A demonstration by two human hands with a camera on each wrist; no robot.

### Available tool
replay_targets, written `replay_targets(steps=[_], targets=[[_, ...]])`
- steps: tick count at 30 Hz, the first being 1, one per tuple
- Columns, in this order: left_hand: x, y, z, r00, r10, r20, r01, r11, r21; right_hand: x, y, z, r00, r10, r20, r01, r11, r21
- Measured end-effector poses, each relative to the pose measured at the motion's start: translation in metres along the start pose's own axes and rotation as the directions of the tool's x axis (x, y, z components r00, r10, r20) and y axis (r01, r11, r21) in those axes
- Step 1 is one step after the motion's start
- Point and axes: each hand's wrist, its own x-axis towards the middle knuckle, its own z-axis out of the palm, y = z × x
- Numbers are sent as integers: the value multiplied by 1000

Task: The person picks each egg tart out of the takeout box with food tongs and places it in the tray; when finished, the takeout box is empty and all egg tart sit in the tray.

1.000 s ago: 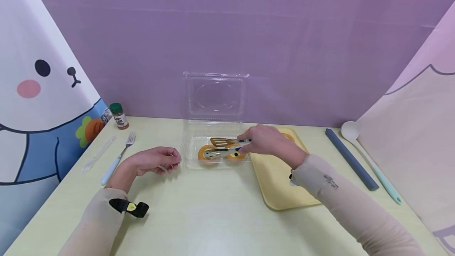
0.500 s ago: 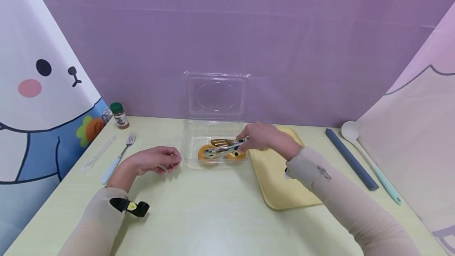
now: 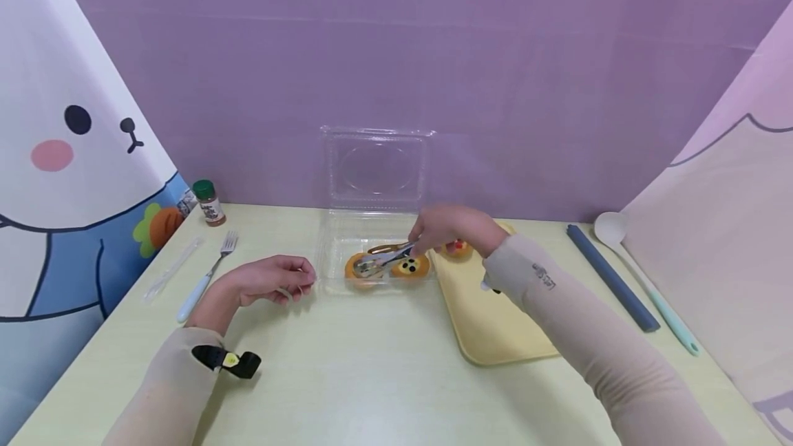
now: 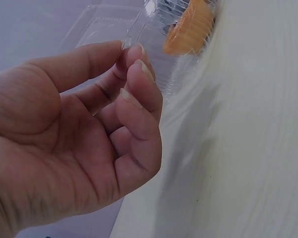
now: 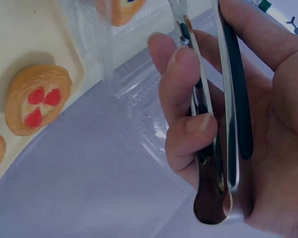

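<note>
A clear plastic clamshell box point(image 3: 337, 229) stands with its lid point(image 3: 378, 169) raised against the backdrop. Two round pastries sit side by side in its front part: one topped with black dots point(image 3: 409, 266), the other point(image 3: 352, 268) partly covered by the metal tongs point(image 3: 372, 265). My right hand point(image 3: 447, 227) grips the tongs, fingers round one arm and palm along the other. Thumb and forefinger of my left hand point(image 3: 272, 278) pinch the box's left edge, as the left wrist view shows. A red-topped pastry point(image 5: 38, 100) lies on the yellow tray point(image 3: 495, 329).
Left of the box lie a blue-handled fork point(image 3: 207, 277), a clear plastic strip point(image 3: 173, 268) and a green-capped shaker point(image 3: 208, 203). On the far right are a dark blue bar point(image 3: 613, 277) and a white spoon with a mint handle point(image 3: 644, 281).
My right hand has shifted slightly left and back, tilting the tongs; the dotted pastry and the red-topped one show more. My left hand stays put at the box edge.
</note>
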Motion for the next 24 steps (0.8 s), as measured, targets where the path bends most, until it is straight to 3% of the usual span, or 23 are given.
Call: replay_targets(steps=[7, 11, 17, 21, 24], targets=[[1, 0, 0, 1000, -5, -4, 5, 1000, -2, 2, 6, 1, 1000, 2, -11, -1, 992, 123], [0, 0, 0, 1000, -20, -14, 20, 1000, -2, 6, 5, 1, 1000, -22, -5, 23, 993, 120], [0, -2, -1, 1000, -2, -5, 2, 1000, 0, 7, -1, 4, 995, -68, -78, 66, 997, -32], [0, -3, -2, 1000, 8, 2, -8, 1000, -2, 6, -1, 13, 971, -132, -202, 95, 979, -183], [1, -3, -3, 1000, 10, 5, -10, 1000, -6, 6, 0, 21, 952, -152, -267, 93, 971, -220]])
